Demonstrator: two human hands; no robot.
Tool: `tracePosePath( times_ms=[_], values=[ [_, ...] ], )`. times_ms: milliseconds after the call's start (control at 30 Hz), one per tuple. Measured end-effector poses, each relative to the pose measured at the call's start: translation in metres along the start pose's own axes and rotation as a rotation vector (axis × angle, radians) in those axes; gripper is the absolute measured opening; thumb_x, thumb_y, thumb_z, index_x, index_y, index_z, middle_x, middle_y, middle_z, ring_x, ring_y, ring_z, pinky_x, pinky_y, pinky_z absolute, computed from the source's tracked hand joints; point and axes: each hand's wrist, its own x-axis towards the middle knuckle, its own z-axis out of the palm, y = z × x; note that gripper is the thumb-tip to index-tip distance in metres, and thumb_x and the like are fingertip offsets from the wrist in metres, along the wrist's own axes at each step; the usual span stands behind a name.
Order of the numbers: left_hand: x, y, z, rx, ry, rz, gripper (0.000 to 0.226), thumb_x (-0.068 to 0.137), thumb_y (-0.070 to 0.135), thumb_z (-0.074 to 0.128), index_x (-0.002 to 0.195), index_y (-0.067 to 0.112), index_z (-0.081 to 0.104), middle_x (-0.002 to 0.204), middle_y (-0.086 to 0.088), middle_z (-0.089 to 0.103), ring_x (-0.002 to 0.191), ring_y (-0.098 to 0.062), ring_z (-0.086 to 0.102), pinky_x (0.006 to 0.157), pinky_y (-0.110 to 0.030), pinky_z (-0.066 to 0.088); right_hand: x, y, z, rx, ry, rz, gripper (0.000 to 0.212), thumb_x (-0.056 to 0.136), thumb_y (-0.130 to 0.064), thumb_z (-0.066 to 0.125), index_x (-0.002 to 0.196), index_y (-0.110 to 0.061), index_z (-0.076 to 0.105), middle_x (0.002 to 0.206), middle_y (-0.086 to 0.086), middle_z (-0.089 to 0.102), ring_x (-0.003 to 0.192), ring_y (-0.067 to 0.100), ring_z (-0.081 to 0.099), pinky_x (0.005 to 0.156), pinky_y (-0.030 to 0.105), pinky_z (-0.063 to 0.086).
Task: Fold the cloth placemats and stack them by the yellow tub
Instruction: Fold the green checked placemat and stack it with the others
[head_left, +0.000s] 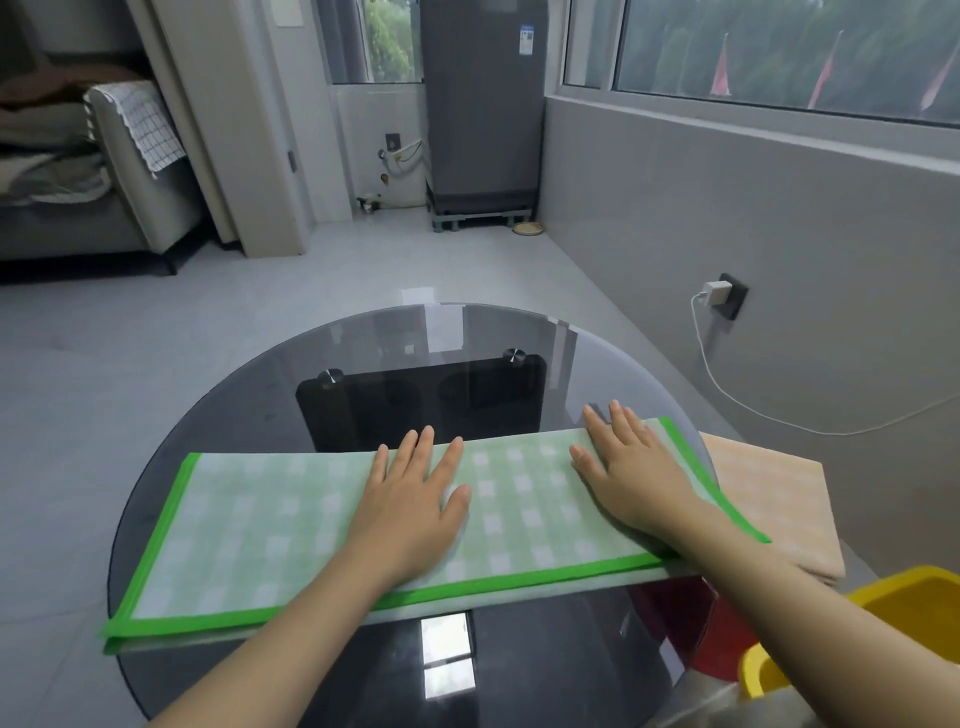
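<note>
On a round, dark glass table (249, 410), seen from above through a head-worn camera, a green checked placemat (291, 519) with a bright green border lies folded once lengthwise into a long strip that runs from the table's left edge to its right. Both hands lie flat on it, palms down with fingers straight and slightly spread; neither grips anything. The left hand (415, 499) presses the middle of the strip, and the right hand (628, 467) presses nearer its right end, fingertips reaching the far folded edge.

At the right, partly under the green mat's end and hanging past the table edge, is a folded peach-coloured placemat (779, 499). Near the right corner of the view stands the yellow tub (883, 603), only partly in view, close beside the peach mat. Something red (691, 623) shows through the glass below.

This looks like the smoothing of the first fold. A likely next move is to take one short end and bring it across to the other, corners matched, which calls for pinching the cloth rather than pressing it, then setting the mat on the peach one by the tub.
</note>
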Motion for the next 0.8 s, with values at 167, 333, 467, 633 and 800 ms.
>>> tracePosePath(
  times_ms=[167,333,467,633,800],
  values=[
    [0.0,0.008,0.001,-0.028,0.004,0.034,0.055,0.099,0.043,0.013,0.15,0.032,-0.007,0.158,0.001,-0.014,0.144,-0.013,-0.018,0.118,-0.039,-0.012,-0.003,-0.048,0.01,0.074,0.011,-0.22,0.054,0.101,-0.041,0.018,0.15,-0.027,0.001,0.158,0.001,-0.008,0.145,0.014,-0.011,0.118,0.031,-0.006],
    [-0.002,0.006,0.002,-0.047,0.017,0.047,0.055,0.101,0.036,0.015,0.151,0.024,-0.005,0.159,0.002,-0.011,0.144,-0.01,-0.015,0.118,-0.034,-0.012,0.002,-0.075,0.027,0.036,0.018,-0.312,0.053,0.101,-0.038,0.017,0.15,-0.025,0.003,0.158,-0.001,-0.003,0.145,0.011,-0.007,0.117,0.029,-0.006],
    [-0.009,-0.018,0.001,-0.033,0.02,0.011,0.055,0.1,0.037,0.015,0.15,0.028,-0.005,0.158,0.005,-0.012,0.144,-0.008,-0.015,0.118,-0.035,-0.01,0.002,-0.076,0.029,-0.017,0.015,-0.296,0.053,0.1,-0.042,0.014,0.15,-0.028,0.001,0.158,-0.003,-0.005,0.145,0.009,-0.008,0.117,0.029,-0.007],
    [-0.027,-0.069,-0.004,-0.028,0.026,-0.102,0.055,0.099,0.041,0.013,0.15,0.032,-0.006,0.158,0.008,-0.013,0.144,-0.006,-0.015,0.118,-0.034,-0.01,0.002,-0.076,0.029,-0.024,0.01,-0.285,0.053,0.099,-0.044,0.014,0.149,-0.031,0.001,0.158,-0.005,-0.005,0.145,0.009,-0.008,0.118,0.028,-0.007],
    [-0.045,-0.122,-0.014,0.0,0.018,-0.225,0.059,0.097,0.048,0.006,0.151,0.027,-0.005,0.158,0.008,-0.013,0.144,-0.007,-0.014,0.118,-0.031,-0.01,0.002,-0.076,0.028,-0.044,0.01,-0.281,0.053,0.099,-0.045,0.013,0.149,-0.032,0.0,0.158,-0.005,-0.005,0.144,0.009,-0.008,0.117,0.028,-0.007]
  ],
)
